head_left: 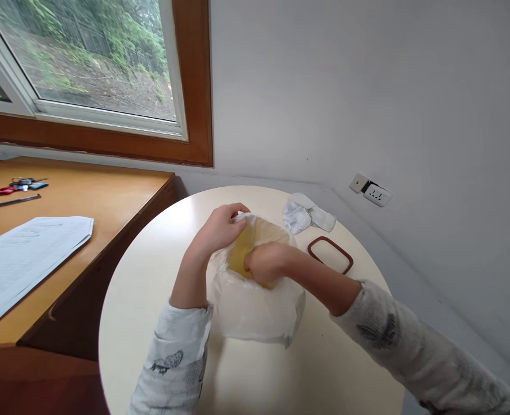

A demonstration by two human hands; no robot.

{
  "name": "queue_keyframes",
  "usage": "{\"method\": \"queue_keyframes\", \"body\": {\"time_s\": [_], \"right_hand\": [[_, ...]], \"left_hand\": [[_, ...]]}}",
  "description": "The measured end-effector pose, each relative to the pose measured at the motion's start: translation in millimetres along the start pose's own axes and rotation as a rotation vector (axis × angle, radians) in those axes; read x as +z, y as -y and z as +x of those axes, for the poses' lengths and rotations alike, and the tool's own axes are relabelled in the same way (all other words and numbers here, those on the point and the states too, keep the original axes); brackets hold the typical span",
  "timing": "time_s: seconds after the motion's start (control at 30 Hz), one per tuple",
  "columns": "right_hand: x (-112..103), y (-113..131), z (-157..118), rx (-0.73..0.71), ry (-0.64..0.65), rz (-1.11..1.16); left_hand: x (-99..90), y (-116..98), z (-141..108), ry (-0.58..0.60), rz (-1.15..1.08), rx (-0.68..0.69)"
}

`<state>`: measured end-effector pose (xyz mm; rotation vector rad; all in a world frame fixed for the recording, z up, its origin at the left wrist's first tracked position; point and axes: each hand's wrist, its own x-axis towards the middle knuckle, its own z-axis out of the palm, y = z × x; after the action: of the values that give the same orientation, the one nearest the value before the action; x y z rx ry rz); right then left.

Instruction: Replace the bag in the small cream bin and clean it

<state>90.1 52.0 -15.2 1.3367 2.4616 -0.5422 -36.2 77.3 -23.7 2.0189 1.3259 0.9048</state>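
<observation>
A thin white plastic bag [259,308] lines and drapes over a yellowish container [238,253] on the round table. My left hand [224,227] grips the far left rim, its fingers bent over the bag's edge. Inside the opening is my right hand [265,262], fingers curled and partly hidden; whether they hold anything cannot be made out. Right of the container, a reddish-brown rounded rectangular frame [347,264] lies flat. Behind that frame sits a crumpled white bundle [300,214].
The round cream table [151,276] stands against the wall. At the left, a wooden desk [120,184] bears papers [25,253], a pen [10,203] and keys [25,183]. A wall socket [377,195] is at the right.
</observation>
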Motion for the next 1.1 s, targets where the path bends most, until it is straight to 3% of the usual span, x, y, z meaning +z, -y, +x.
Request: {"method": "queue_keyframes", "body": {"time_s": [0.03,0.1,0.27,0.33,0.4,0.53,0.67,0.87,1.1], "right_hand": [[-5,-1,-8,0.01,0.017,-0.039],[-14,-6,-25,0.01,-0.068,-0.037],[-7,-30,-45,-0.088,-0.712,0.332],[8,-40,-41,-0.073,-0.867,0.464],[24,-47,-35,-0.091,-0.876,0.587],[47,-54,-24,-0.156,-0.763,0.753],[57,-54,-19,-0.203,-0.735,0.818],[70,-52,-15,-0.228,-0.746,0.856],[83,-48,-20,-0.152,-0.776,0.89]], "left_hand": [[0.2,2,1,-0.014,-0.008,-0.022],[0.9,7,2,-0.05,-0.026,-0.069],[2.9,20,5,-0.113,-0.055,-0.154],[3.2,25,6,-0.124,-0.068,-0.175],[3.3,30,6,-0.124,-0.08,-0.194],[2.8,34,7,-0.107,-0.059,-0.233],[2.1,34,7,-0.083,-0.034,-0.283],[-3.0,37,3,-0.174,-0.091,-0.272],[-9.4,29,-25,0.074,-0.256,-0.064]]}}
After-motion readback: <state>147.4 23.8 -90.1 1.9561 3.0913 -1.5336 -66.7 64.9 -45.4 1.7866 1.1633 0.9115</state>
